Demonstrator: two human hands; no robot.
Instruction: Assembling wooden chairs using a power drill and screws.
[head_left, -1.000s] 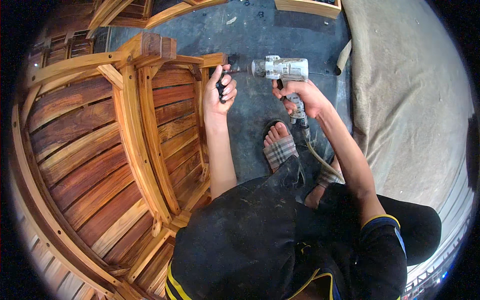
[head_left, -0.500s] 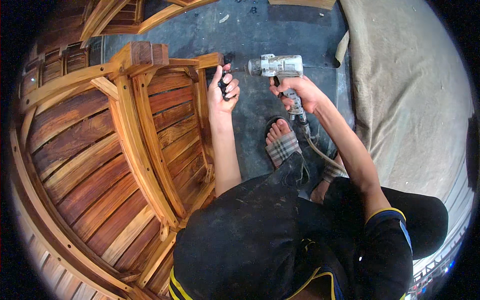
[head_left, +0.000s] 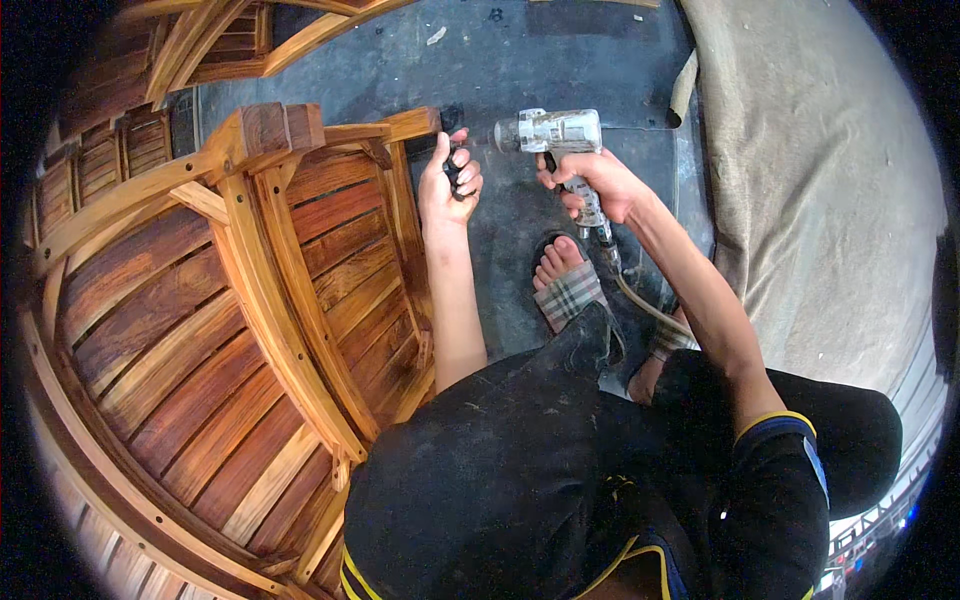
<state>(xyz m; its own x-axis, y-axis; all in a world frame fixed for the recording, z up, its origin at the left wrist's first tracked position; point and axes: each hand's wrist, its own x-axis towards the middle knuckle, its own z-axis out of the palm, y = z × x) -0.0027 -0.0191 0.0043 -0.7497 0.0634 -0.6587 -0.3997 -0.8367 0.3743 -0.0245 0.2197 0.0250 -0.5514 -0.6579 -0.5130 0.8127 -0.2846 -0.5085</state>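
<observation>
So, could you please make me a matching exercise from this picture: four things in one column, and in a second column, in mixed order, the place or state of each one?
Things:
1. power tool
2. left hand
3. wooden slatted furniture
4. sandalled foot

Places or states:
a. lies across the left half of the view, reddish-brown slats in a lighter frame
b. gripped in the right hand, its nose pointing toward the frame's corner
c. rests on the dark floor, below the tool
d. closed around a small dark object, beside the frame's end

Pairs: 1-b, 2-d, 3-a, 4-c
</observation>
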